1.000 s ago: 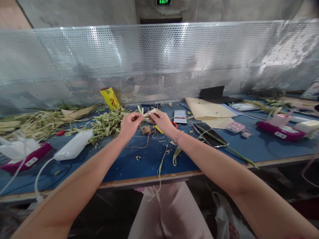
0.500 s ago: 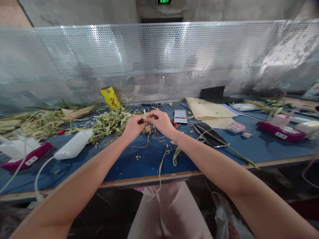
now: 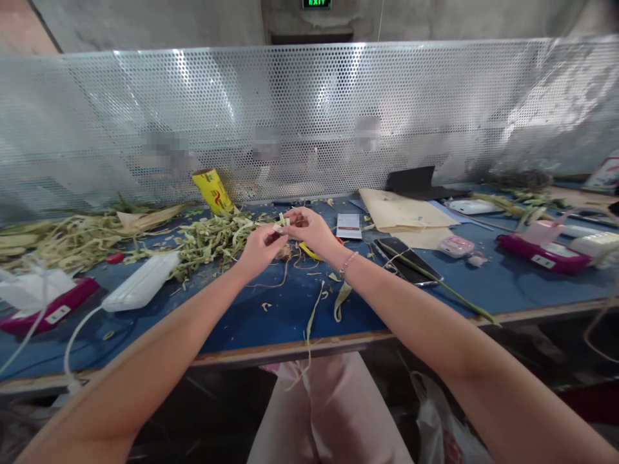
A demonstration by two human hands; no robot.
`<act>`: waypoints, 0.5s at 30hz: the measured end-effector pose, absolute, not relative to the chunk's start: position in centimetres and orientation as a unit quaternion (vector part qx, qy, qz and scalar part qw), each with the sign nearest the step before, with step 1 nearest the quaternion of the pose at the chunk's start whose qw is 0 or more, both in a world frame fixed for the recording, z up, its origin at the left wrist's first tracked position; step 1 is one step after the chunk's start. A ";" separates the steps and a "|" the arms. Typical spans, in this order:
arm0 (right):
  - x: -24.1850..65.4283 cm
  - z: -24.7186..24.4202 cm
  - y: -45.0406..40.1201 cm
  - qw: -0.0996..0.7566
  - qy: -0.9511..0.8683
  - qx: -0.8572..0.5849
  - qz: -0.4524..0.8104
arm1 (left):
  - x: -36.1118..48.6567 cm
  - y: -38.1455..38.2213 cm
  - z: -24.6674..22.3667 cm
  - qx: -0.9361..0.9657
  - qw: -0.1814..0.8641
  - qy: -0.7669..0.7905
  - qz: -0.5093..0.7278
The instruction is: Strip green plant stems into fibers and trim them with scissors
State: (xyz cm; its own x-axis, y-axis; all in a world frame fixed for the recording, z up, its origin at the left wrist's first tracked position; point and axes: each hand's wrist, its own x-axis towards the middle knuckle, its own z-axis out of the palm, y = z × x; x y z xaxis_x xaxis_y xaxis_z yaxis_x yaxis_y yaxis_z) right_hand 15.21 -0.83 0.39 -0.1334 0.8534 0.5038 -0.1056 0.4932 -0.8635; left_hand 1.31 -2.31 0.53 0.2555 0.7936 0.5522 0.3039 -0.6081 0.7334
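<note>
My left hand (image 3: 264, 250) and my right hand (image 3: 312, 233) meet over the middle of the table, fingertips pinched together. Between them is a short pale green strip of plant leaf (image 3: 279, 227), its ends poking out above the fingers. A pile of similar curled pale green strips (image 3: 213, 241) lies just left of my left hand. Under the hands sits a small brown bundle with thin twine (image 3: 284, 253), partly hidden. A yellow loop-shaped piece (image 3: 309, 251) shows beneath my right hand; what it belongs to is covered.
A yellow tube (image 3: 213, 191) leans at the back by the perforated metal screen (image 3: 309, 116). Left stand a white power strip (image 3: 140, 283) and dried leaves (image 3: 91, 232). Right lie a phone (image 3: 409, 261), brown paper (image 3: 406, 212) and a magenta socket block (image 3: 544, 254). A long strip (image 3: 309, 328) hangs over the front edge.
The fingers of my right hand have lifted and spread slightly, showing more of the pale strip. The yellow loop-shaped piece has come into sight beneath that hand.
</note>
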 end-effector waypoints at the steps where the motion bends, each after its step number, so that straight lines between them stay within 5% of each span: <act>1: 15.2 0.4 -0.8 0.581 -0.639 -0.290 0.413 | 1.3 -2.2 0.4 0.745 0.270 0.362 0.491; 7: 14.9 0.2 -0.7 0.590 -0.648 -0.290 0.384 | 1.1 -0.8 -0.4 0.678 0.342 0.374 0.532; 15: 14.6 0.0 -0.7 0.609 -0.542 -0.353 0.459 | 1.3 -1.9 0.6 0.727 0.220 0.430 0.488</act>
